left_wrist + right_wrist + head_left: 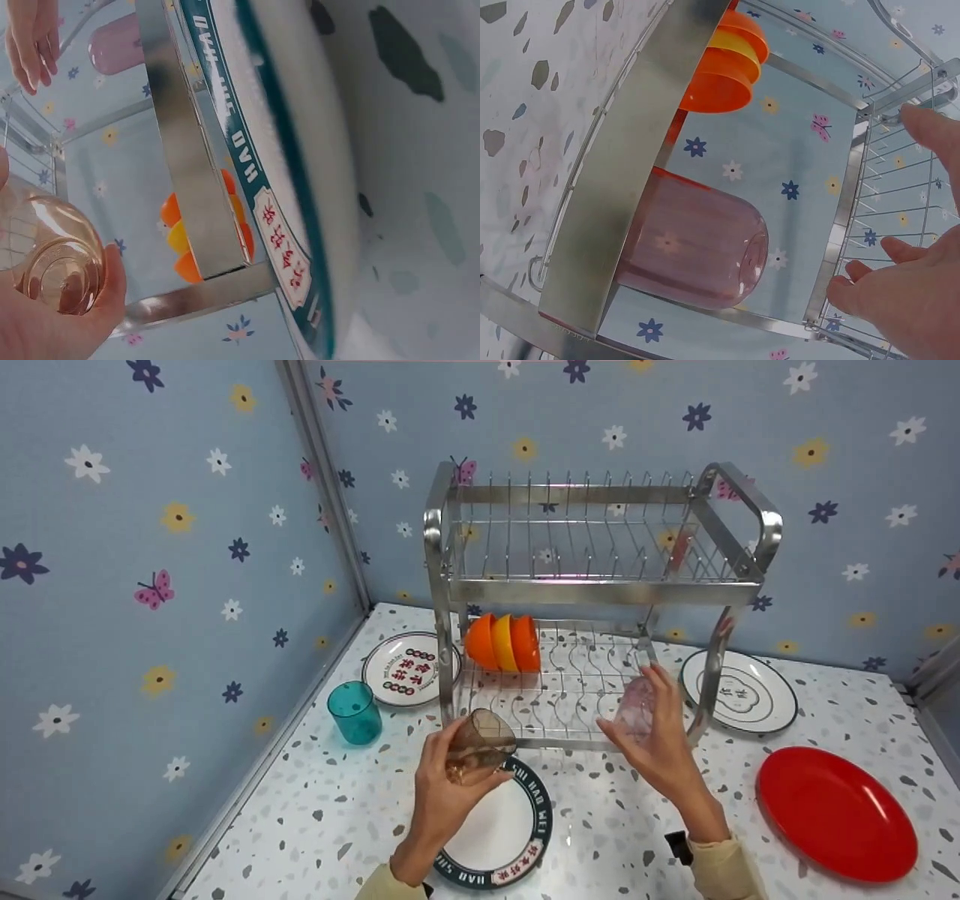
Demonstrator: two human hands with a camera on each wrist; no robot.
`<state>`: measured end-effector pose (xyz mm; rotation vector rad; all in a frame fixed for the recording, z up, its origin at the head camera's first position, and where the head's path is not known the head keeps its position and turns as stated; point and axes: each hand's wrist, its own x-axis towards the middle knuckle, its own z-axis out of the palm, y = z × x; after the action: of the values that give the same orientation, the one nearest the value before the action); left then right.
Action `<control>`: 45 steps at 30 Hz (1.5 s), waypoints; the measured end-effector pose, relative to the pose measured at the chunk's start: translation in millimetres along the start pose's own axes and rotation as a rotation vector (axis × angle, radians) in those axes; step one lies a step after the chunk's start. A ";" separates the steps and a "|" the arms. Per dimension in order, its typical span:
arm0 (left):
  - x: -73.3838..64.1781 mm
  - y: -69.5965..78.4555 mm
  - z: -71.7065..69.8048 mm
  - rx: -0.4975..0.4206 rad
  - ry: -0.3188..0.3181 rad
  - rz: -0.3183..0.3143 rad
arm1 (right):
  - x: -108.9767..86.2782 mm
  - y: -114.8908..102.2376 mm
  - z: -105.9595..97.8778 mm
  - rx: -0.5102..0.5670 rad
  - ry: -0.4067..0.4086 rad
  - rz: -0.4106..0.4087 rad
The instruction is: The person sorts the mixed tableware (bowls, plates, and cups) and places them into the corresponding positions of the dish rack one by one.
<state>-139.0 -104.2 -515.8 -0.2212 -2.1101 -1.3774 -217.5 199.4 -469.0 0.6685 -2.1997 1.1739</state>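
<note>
My left hand [448,802] grips a brown see-through cup [481,742] between thumb and fingers, tilted, above the front plate. The left wrist view shows the round base of that cup [64,274]. At the lower tier's right end stands a pink see-through cup [697,240], bottom up. My right hand [660,742] is beside this cup, thumb and fingers spread; the right wrist view shows the hand [907,277] apart from it. Orange and yellow bowls [504,643] stand nested on their sides at the lower tier's left end.
The two-tier metal dish rack [607,591] stands at the back. A teal cup [355,712] and a white plate [375,669] are left of it. A dark-rimmed plate [491,825] lies in front. A white plate [772,705] and a red plate [836,814] lie right.
</note>
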 end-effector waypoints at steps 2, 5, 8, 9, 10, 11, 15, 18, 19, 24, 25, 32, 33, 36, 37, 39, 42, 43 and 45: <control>0.0 5.1 2.3 0.024 -0.038 -0.035 | -1.5 -2.3 1.9 -0.006 -0.008 -0.014; 0.0 11.9 5.5 0.044 -0.087 -0.077 | -3.6 -4.3 5.3 -0.018 -0.018 -0.047; 0.3 17.5 8.1 0.059 -0.129 -0.089 | -5.6 -7.1 8.2 -0.030 -0.035 -0.069; 0.6 18.9 8.9 0.064 -0.144 -0.084 | -6.3 -8.1 9.0 -0.030 -0.043 -0.074; 0.8 20.3 9.6 0.070 -0.161 -0.078 | -7.3 -9.3 9.7 -0.030 -0.055 -0.075; 0.9 21.3 10.5 0.079 -0.177 -0.070 | -8.3 -10.6 10.5 -0.032 -0.067 -0.075; 2.1 25.9 13.1 0.097 -0.243 -0.043 | -12.3 -15.3 13.7 -0.027 -0.120 -0.083; 3.4 29.7 14.9 0.112 -0.282 -0.031 | -14.6 -18.2 16.2 -0.026 -0.147 -0.104; 4.0 30.9 15.6 0.117 -0.290 -0.027 | -15.2 -19.0 17.1 -0.023 -0.154 -0.111; 6.7 35.6 19.8 0.136 -0.305 0.015 | -17.9 -23.7 21.2 -0.014 -0.186 -0.122; 7.1 36.4 20.7 0.133 -0.302 0.026 | -18.5 -24.7 22.0 -0.010 -0.193 -0.122; 9.1 40.2 26.2 0.122 -0.295 0.087 | -23.3 -34.4 25.3 -0.013 -0.231 -0.131; 9.3 40.7 26.9 0.126 -0.295 0.092 | -23.7 -35.9 25.6 -0.012 -0.238 -0.130; 9.9 43.1 28.8 0.148 -0.298 0.094 | -25.0 -40.1 26.7 -0.006 -0.266 -0.123; 10.1 43.9 29.6 0.153 -0.300 0.095 | -25.3 -41.3 27.1 -0.002 -0.275 -0.122; 10.3 45.9 30.9 0.172 -0.305 0.100 | -26.0 -43.7 27.7 0.003 -0.294 -0.118; 11.1 49.5 32.5 0.195 -0.320 0.125 | -27.3 -46.0 28.9 -0.007 -0.316 -0.123; 11.6 50.6 33.0 0.204 -0.326 0.140 | -27.8 -46.6 29.4 -0.011 -0.323 -0.126; 12.4 52.7 33.9 0.233 -0.339 0.174 | -28.6 -47.0 30.6 -0.027 -0.328 -0.143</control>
<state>-138.8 -53.1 -477.4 -0.5615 -2.4381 -1.0378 -173.5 154.9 -475.2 1.0515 -2.3797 1.0182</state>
